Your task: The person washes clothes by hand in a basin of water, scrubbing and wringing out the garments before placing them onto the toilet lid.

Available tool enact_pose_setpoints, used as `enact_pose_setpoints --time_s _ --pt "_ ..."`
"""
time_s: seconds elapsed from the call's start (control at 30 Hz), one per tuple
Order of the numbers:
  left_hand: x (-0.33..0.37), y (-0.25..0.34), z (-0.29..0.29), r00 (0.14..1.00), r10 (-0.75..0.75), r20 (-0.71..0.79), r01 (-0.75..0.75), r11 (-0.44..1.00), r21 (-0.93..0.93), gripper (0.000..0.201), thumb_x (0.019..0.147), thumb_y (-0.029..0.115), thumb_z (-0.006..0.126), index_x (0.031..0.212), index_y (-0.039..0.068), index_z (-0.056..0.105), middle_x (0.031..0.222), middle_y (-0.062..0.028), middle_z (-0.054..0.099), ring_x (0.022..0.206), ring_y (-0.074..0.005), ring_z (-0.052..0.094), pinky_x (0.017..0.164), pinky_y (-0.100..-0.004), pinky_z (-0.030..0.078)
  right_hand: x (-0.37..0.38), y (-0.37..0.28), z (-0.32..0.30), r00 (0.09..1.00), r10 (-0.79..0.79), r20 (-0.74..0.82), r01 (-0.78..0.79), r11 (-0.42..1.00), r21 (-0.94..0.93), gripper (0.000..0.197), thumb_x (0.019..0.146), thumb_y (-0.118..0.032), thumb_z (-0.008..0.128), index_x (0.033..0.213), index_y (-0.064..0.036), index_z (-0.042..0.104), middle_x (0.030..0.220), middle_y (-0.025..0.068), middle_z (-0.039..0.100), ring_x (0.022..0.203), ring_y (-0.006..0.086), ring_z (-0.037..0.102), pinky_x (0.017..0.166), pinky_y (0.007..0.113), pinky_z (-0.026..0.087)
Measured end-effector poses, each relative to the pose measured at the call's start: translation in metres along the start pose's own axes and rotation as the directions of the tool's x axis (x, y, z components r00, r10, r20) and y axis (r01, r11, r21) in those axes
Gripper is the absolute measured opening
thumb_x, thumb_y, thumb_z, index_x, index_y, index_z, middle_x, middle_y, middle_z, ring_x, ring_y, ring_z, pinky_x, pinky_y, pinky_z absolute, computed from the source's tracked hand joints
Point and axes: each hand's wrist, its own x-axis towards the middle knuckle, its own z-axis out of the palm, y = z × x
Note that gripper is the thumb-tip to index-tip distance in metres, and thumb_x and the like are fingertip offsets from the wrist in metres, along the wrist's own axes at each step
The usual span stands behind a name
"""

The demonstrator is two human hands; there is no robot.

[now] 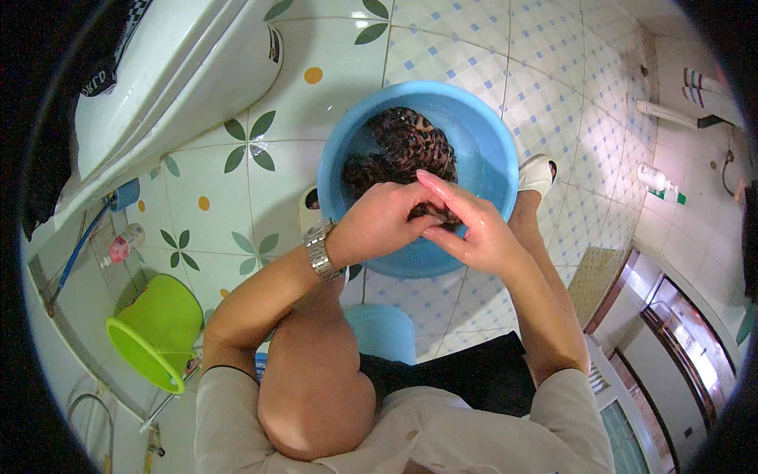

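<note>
A round blue basin (505,142) stands on the tiled floor with water in it. Inside lies a wet, bunched leopard-print cloth (410,146), dark brown and tan. Over the basin's near side, my left hand (387,215), with a metal watch on its wrist, is curled in, its fingers closed around a part of the cloth. My right hand (475,227) meets it from the right, fingers bent over the same bit of cloth, which shows in the gap between them. The hands touch at the fingertips, and some fingers are hidden.
A blue stool (387,324) is under me, between my legs. On the left are a tipped green bucket (158,332), a pink-and-white bottle (125,243) and a white tub (189,87). A white bottle (651,178) stands by the right wall; a doorway lies at lower right.
</note>
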Motion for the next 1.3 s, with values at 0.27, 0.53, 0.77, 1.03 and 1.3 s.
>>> enact_pose_setpoints --time_s 0.27,0.53,0.77,1.03,1.3 --pt "-0.009 -0.001 -0.007 0.989 -0.049 0.139 0.053 0.998 -0.027 0.031 0.082 0.020 0.076 0.102 0.006 0.058 0.082 -0.0126 0.065 0.079 -0.0278 0.066 0.067 -0.0392 0.050 -0.029 -0.029 -0.027 0.989 0.108 0.100 -0.046 0.872 -0.488 0.034 0.082 -0.014 0.069 0.115 -0.0046 0.062 0.096 0.0145 0.070 0.079 0.0338 0.068 0.066 0.040 0.054" --pt "-0.026 -0.057 -0.010 0.992 0.082 0.094 -0.110 0.931 0.347 0.015 0.085 0.017 0.065 0.098 0.010 0.065 0.090 -0.0116 0.068 0.083 -0.0342 0.064 0.075 -0.0450 0.048 -0.063 -0.111 -0.083 0.954 0.046 -0.295 -0.166 0.902 -0.398 0.014 0.082 -0.007 0.070 0.095 0.0001 0.068 0.074 0.0140 0.067 0.062 0.0260 0.065 0.060 0.031 0.050" --pt "-0.022 0.011 -0.051 0.997 0.079 0.001 -0.072 0.903 0.423 0.014 0.090 0.014 0.058 0.100 0.006 0.064 0.081 -0.0128 0.066 0.074 -0.0301 0.064 0.069 -0.0405 0.048 -0.100 -0.138 -0.086 0.671 0.174 -0.721 -0.278 0.960 -0.027 0.015 0.092 -0.011 0.064 0.100 0.0015 0.067 0.084 0.0055 0.068 0.075 0.0113 0.062 0.068 0.026 0.048" --pt "-0.006 0.180 -0.075 0.986 0.042 -0.162 0.019 0.934 0.356 0.025 0.098 0.021 0.046 0.091 -0.003 0.054 0.072 -0.0048 0.050 0.069 -0.0122 0.047 0.066 -0.0306 0.044 -0.136 -0.141 -0.092 0.870 0.185 -0.457 -0.295 0.938 -0.182 0.025 0.085 -0.015 0.070 0.107 -0.0031 0.064 0.085 0.0108 0.069 0.077 0.0194 0.065 0.071 0.033 0.050" --pt "-0.023 0.320 -0.070 0.865 0.332 -0.377 -0.058 0.812 0.581 0.028 0.093 0.023 0.051 0.095 -0.003 0.061 0.075 -0.0223 0.061 0.070 -0.0268 0.062 0.067 -0.0390 0.049 -0.157 -0.208 -0.122 0.586 -0.428 -0.689 -0.138 0.784 -0.605 0.018 0.088 -0.020 0.063 0.101 -0.0081 0.061 0.081 0.0199 0.066 0.078 0.0411 0.064 0.068 0.048 0.049"
